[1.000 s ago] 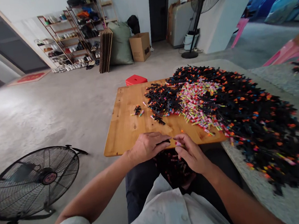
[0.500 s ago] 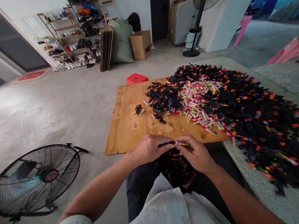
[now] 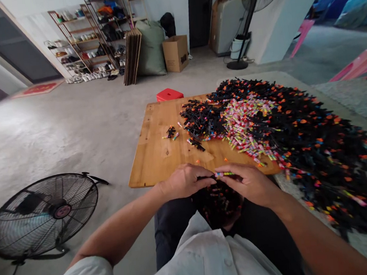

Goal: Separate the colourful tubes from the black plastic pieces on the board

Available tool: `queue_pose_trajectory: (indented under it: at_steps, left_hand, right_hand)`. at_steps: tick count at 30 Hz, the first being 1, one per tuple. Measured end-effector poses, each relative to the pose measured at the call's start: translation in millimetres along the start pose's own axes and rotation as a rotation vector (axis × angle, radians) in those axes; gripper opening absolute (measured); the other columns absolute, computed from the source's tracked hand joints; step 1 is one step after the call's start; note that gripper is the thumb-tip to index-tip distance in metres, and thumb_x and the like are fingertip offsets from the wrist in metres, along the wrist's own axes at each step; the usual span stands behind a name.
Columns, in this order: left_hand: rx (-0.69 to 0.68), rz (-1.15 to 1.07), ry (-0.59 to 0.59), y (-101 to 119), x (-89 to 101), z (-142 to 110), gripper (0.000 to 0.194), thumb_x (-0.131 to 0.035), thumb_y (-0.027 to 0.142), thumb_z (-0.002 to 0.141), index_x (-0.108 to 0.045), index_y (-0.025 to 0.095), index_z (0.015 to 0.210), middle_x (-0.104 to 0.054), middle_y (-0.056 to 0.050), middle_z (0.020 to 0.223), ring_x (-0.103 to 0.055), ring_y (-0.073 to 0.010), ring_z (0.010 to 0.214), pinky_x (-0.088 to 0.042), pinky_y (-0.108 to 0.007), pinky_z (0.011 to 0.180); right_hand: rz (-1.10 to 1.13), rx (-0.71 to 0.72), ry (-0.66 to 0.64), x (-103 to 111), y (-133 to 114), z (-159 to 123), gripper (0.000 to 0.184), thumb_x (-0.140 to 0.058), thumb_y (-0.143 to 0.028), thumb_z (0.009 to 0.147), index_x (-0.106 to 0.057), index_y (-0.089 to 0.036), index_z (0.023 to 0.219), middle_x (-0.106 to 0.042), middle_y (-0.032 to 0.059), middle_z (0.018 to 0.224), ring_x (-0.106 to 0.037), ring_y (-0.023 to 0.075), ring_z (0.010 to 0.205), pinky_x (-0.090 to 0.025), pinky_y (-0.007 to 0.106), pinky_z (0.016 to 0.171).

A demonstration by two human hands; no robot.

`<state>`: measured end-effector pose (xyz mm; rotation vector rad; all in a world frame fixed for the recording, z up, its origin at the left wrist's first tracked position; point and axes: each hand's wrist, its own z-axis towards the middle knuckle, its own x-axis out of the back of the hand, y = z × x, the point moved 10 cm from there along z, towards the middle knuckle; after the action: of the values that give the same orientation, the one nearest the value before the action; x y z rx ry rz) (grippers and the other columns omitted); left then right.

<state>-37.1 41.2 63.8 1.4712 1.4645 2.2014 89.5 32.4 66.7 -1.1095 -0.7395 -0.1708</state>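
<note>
My left hand point(image 3: 183, 181) and my right hand point(image 3: 252, 184) meet at the near edge of a wooden board point(image 3: 158, 151), fingers pinched. Between them they hold one small piece: a thin black stick in the left fingers and a short pink-and-green tube point(image 3: 224, 174) in the right fingers, joined end to end. A heap of the same pink tubes point(image 3: 246, 124) lies on the board, ringed by a big spread of black sticks with orange tips point(image 3: 315, 141). More small pieces lie in a dark container on my lap point(image 3: 221, 201).
A floor fan point(image 3: 42, 215) stands at my left with its cord on the concrete. A red stool point(image 3: 169, 94) sits behind the board. A stone table point(image 3: 355, 242) carries the right part of the spread. Shoe racks, a cardboard box and a standing fan line the far wall.
My right hand has turned flatter and slid a little right, and the pink tube now lies level between both hands. The left hand has barely moved.
</note>
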Motion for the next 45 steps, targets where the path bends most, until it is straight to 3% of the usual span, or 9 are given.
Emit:
queue_pose_trajectory:
  at_steps: [6, 10, 16, 20, 25, 34, 38, 45]
  left_hand:
    - [0.168, -0.339, -0.088, -11.0, -9.7, 1.5, 0.031, -0.056, 0.038, 0.104, -0.072, 0.013, 0.097, -0.072, -0.003, 0.083, -0.066, -0.01, 0.063, -0.049, -0.017, 0.06]
    - [0.194, -0.361, -0.094, -11.9, -11.1, 1.6, 0.031, -0.057, 0.038, 0.102, -0.071, 0.012, 0.093, -0.07, -0.002, 0.08, -0.064, -0.0091, 0.061, -0.049, -0.017, 0.058]
    - [0.256, -0.345, -0.112, -16.4, -12.1, 0.9, 0.031, -0.058, 0.038, 0.102, -0.072, 0.013, 0.092, -0.07, -0.001, 0.08, -0.062, -0.0079, 0.058, -0.047, -0.017, 0.057]
    - [0.299, -0.299, -0.125, -20.5, -14.1, 0.8, 0.029, -0.059, 0.037, 0.101, -0.074, 0.014, 0.094, -0.071, -0.001, 0.081, -0.061, -0.0076, 0.057, -0.046, -0.018, 0.056]
    - [0.384, -0.277, -0.166, -26.6, -20.1, -0.6, 0.03, -0.06, 0.036, 0.099, -0.072, 0.014, 0.084, -0.069, 0.0, 0.071, -0.059, -0.0074, 0.053, -0.043, -0.018, 0.053]
    - [0.544, -0.62, -0.315, -28.0, -37.2, -7.7, 0.031, -0.074, 0.046, 0.087, -0.075, 0.015, 0.09, -0.069, 0.0, 0.073, -0.06, -0.0086, 0.052, -0.047, -0.02, 0.051]
    - [0.536, -0.553, -0.362, -34.4, -44.8, -8.6, 0.032, -0.073, 0.047, 0.088, -0.076, 0.015, 0.09, -0.069, 0.0, 0.074, -0.06, -0.0083, 0.052, -0.046, -0.019, 0.051]
    - [0.383, -0.27, -0.247, -43.8, -33.2, -0.7, 0.025, -0.061, 0.037, 0.098, -0.077, 0.017, 0.097, -0.073, -0.001, 0.081, -0.062, -0.0076, 0.054, -0.044, -0.018, 0.053]
  right_hand:
    - [0.041, 0.114, 0.091, 1.3, -2.6, -4.1, 0.031, -0.058, -0.024, 0.104, -0.073, -0.028, 0.13, -0.072, 0.0054, 0.103, -0.07, 0.0182, 0.092, -0.058, 0.03, 0.084]
    - [0.12, 0.121, 0.086, -4.8, 2.2, -8.2, 0.033, -0.054, -0.025, 0.107, -0.071, -0.03, 0.134, -0.069, 0.0058, 0.106, -0.07, 0.0169, 0.088, -0.06, 0.03, 0.079]
    - [0.026, 0.126, 0.144, -6.8, 2.7, -10.0, 0.031, -0.056, -0.025, 0.106, -0.069, -0.027, 0.134, -0.072, 0.0077, 0.11, -0.071, 0.0216, 0.1, -0.059, 0.035, 0.09]
    - [-0.036, 0.161, 0.134, -10.2, -2.7, -11.9, 0.028, -0.056, -0.021, 0.105, -0.07, -0.027, 0.129, -0.072, 0.0067, 0.109, -0.07, 0.0209, 0.101, -0.058, 0.034, 0.091]
    - [-0.099, 0.238, 0.089, -12.2, -11.5, -14.8, 0.033, -0.054, -0.016, 0.105, -0.068, -0.028, 0.133, -0.072, 0.008, 0.115, -0.07, 0.0208, 0.104, -0.058, 0.035, 0.093]
    - [-0.006, 0.288, 0.003, -11.8, -13.2, -18.4, 0.035, -0.056, -0.014, 0.104, -0.07, -0.028, 0.132, -0.073, 0.0077, 0.114, -0.071, 0.0196, 0.101, -0.06, 0.033, 0.09]
    - [0.056, 0.22, 0.01, -19.9, -5.5, -21.8, 0.031, -0.057, -0.016, 0.104, -0.073, -0.027, 0.128, -0.074, 0.0077, 0.112, -0.071, 0.0195, 0.1, -0.06, 0.033, 0.088]
    - [0.183, 0.101, 0.149, -24.3, 15.7, -22.5, 0.025, -0.062, -0.019, 0.102, -0.078, -0.027, 0.12, -0.075, 0.0068, 0.11, -0.073, 0.0192, 0.099, -0.062, 0.034, 0.087]
